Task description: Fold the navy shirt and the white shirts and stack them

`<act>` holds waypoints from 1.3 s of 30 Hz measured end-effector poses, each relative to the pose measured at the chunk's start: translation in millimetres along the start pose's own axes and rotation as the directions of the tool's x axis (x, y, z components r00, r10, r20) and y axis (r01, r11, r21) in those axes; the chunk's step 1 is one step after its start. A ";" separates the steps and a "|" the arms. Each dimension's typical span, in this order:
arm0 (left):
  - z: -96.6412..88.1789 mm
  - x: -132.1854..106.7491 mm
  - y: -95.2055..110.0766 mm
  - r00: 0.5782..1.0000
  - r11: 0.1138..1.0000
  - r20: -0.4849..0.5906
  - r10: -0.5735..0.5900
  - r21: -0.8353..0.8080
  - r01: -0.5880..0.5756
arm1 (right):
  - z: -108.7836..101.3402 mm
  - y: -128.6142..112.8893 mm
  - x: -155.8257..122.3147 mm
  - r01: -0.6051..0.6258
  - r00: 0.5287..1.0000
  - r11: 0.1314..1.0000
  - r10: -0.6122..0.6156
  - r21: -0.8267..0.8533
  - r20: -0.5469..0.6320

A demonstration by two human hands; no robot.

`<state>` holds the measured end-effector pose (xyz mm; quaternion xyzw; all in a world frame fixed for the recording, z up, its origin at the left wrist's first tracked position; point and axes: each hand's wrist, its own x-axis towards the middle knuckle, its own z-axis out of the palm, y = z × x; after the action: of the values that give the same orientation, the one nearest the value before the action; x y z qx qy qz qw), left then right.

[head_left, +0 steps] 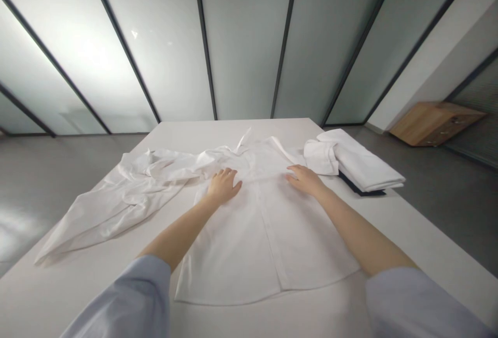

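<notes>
A white button-front shirt [229, 255] lies face up on the white table [428, 239], its hem towards me and its collar [252, 147] at the far end. My left hand [223, 186] rests flat on the chest, fingers spread and holding nothing. My right hand [305, 181] presses flat on the other side of the placket, also holding nothing. A long crumpled shirt sleeve [124, 198] spreads out to the left. The other sleeve is hidden or folded under.
A stack of folded white cloth [360, 159] sits at the table's far right, with a dark garment [360, 187] showing beneath it. The table's edges drop to a grey floor on both sides. A low wooden cabinet [436, 122] stands by the frosted glass wall.
</notes>
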<state>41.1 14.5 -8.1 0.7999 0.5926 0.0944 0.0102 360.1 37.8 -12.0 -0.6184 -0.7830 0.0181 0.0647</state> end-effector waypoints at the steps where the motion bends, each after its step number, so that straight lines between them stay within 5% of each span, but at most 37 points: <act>1: 2.4 8.1 -7.3 1.000 0.999 -0.014 -0.027 0.021 0.027 | 5.5 -1.7 4.6 0.012 1.000 1.000 -0.012 0.000 -0.013; 7: 32.8 25.2 -54.6 0.983 0.985 0.085 -0.160 0.080 0.153 | 43.8 -18.2 3.4 -0.077 0.997 0.995 0.078 -0.071 0.013; 11: 32.1 15.0 -66.3 0.968 0.973 0.110 -0.225 0.067 0.219 | 42.1 -33.2 -16.2 -0.068 0.998 0.989 0.069 -0.129 0.004; 15: 15.7 11.4 -58.0 0.972 0.974 0.091 -0.218 0.075 0.212 | 22.9 -43.9 -22.4 -0.043 0.998 0.987 0.048 -0.157 0.030; 19: 2.8 25.8 -38.3 0.981 0.978 0.033 -0.191 0.091 0.187 | 12.6 -48.2 0.1 -0.039 0.999 0.990 0.041 -0.137 0.012; 23: 12.7 42.7 -26.4 1.000 0.999 0.005 -0.014 0.045 0.014 | 25.7 -50.4 26.8 0.001 1.000 0.998 -0.002 -0.071 -0.016; 25: 23.5 44.7 -25.7 0.999 1.000 0.047 -0.021 0.019 0.020 | 35.9 -50.8 32.1 -0.021 1.000 0.998 0.021 -0.057 0.002; 29: 35.5 32.1 -25.6 0.993 0.997 0.101 -0.063 0.047 0.059 | 48.6 -50.9 24.4 -0.033 0.999 0.998 0.033 -0.059 0.000; 34: 17.0 17.3 -19.0 0.995 0.994 0.086 -0.050 0.098 0.041 | 44.6 -53.8 0.6 0.039 0.999 0.995 -0.042 -0.092 -0.033; 39: 0.1 50.1 -19.6 0.986 0.990 0.103 -0.132 0.065 0.126 | 38.2 -58.3 -11.4 0.035 0.997 0.995 -0.041 -0.088 -0.067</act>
<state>36.5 67.9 -3.7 0.7637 0.6443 0.0334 0.0246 301.6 15.0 -44.5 -0.6059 -0.7919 -0.0386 0.0650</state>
